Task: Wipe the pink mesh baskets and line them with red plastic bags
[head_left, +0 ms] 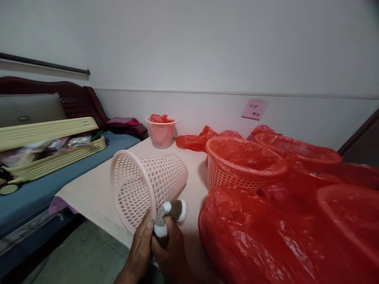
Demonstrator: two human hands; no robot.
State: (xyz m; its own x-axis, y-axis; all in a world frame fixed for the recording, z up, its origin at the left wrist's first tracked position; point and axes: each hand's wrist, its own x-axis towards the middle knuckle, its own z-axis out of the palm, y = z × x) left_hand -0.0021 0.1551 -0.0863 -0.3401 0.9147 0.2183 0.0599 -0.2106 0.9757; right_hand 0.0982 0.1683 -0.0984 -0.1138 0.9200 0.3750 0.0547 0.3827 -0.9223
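A pale pink perforated plastic basket (170, 169) lies on its side, its round opening turned toward the front left. In front of its lower rim, my right hand (173, 248) is closed on a fluffy brown, white and grey striped piece (177, 210), soft and bent, possibly a sock. Close beside it, my left hand (140, 240) is closed, with its thumb up against the fluffy piece and the basket rim. The fingertips of my left hand are partly hidden, and so is the lower part of the fluffy piece.
Red plastic bags line baskets (229, 173) at the right, and a large red bag (245, 232) bulges at the front right. A small basket (161, 134) holds red plastic at the back of the table (89, 193). An open yellow suitcase (62, 156) lies on the bed at left.
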